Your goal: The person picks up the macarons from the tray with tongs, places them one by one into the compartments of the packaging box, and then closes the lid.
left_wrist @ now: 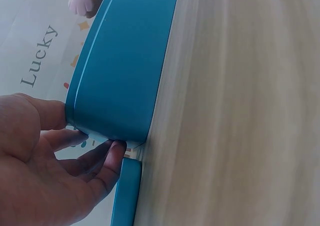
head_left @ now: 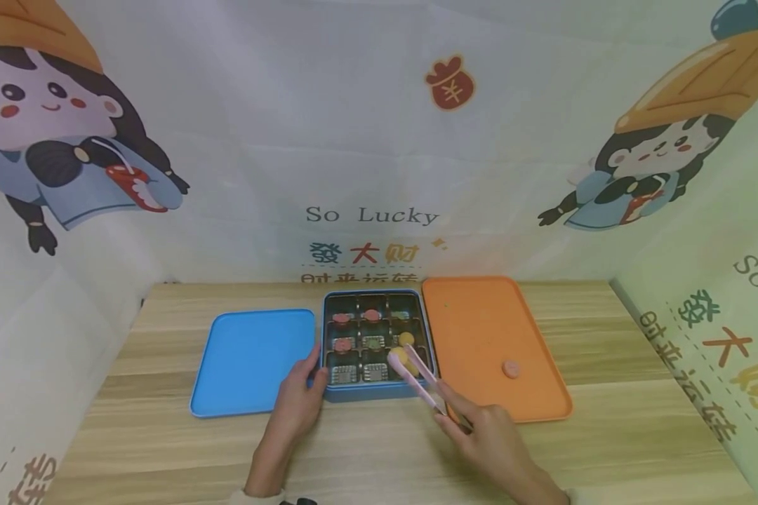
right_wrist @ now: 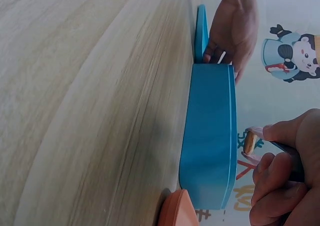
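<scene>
My right hand [head_left: 495, 442] grips pale pink tongs [head_left: 417, 389]. Between their tips is a round yellow cookie [head_left: 400, 355], which in the right wrist view shows brown faces and a pale middle. It is held over the front right of the blue divided box [head_left: 379, 393]. My left hand [head_left: 298, 400] holds the box's front left corner, thumb at the front, fingers against the left side. In the box lie red round pieces [head_left: 343, 344], green ones [head_left: 373, 343] and another yellow one [head_left: 406, 339]. The tongs partly hide the front right compartment.
A blue lid-like tray [head_left: 253, 365] lies left of the box. To the right, an orange tray [head_left: 486, 322] carries one pink round piece [head_left: 511, 369]. Behind the wooden table [head_left: 366, 449] hangs a printed white cloth [head_left: 328, 126].
</scene>
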The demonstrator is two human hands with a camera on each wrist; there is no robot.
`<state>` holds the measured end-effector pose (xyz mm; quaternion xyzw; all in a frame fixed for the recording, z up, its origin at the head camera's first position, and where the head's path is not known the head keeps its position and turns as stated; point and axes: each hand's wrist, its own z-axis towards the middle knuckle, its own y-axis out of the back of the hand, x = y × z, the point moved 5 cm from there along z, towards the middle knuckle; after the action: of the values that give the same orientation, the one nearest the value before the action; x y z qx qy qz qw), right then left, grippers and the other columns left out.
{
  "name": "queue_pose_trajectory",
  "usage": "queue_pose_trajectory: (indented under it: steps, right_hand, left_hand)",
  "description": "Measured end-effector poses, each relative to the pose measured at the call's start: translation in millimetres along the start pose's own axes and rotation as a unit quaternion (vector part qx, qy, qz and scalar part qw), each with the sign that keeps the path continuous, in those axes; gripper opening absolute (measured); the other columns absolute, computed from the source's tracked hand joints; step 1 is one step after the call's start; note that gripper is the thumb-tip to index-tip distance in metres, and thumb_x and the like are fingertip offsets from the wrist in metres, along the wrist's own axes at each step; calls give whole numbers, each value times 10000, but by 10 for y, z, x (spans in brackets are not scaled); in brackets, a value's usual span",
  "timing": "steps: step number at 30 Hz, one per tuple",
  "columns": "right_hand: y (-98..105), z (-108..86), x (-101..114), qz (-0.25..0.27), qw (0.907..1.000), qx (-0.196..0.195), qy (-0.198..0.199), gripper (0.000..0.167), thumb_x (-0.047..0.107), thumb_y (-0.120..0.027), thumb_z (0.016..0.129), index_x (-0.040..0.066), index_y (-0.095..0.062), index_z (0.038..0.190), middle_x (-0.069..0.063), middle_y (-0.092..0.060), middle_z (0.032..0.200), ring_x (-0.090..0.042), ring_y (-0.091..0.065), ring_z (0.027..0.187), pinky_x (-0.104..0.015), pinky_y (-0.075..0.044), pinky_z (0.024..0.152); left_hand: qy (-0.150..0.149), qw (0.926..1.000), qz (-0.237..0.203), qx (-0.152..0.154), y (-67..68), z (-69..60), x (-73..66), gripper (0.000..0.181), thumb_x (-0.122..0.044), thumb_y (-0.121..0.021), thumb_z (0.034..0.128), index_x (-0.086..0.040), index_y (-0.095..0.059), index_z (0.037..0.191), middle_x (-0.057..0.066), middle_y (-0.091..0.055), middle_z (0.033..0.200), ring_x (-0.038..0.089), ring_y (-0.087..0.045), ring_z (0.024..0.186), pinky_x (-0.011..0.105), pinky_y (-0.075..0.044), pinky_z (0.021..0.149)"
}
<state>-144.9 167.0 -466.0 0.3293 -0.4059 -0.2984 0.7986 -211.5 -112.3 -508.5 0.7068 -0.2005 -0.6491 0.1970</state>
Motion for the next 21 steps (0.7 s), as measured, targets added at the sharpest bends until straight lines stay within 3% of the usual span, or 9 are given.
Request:
queue_pose_trajectory:
  steps: [11, 21]
  right_hand:
    - [-115, -3, 12, 12, 9964, 625, -564, 476, 249, -773, 850, 110, -668, 1293, 240, -233, 477, 143, -145, 411, -78, -179, 350]
    - [-126, 13, 15, -168, 9946, 738, -717, 484, 275, -779, 847, 141, -667, 1299, 227, -235, 468, 127, -149, 406, -90, -177, 355]
  left_hand:
    - [-14, 10000, -77, -23, 5, 4, -5, 550, -170, -479, 1017, -22, -334, 1527, 306, -485, 1408, 473, -425, 1342, 595, -356, 1096]
    - [11, 10000, -53, 49, 11, -14, -12, 550, -170, -465, 1025, -22, -318, 1533, 312, -466, 1423, 479, -414, 1348, 602, -354, 1095]
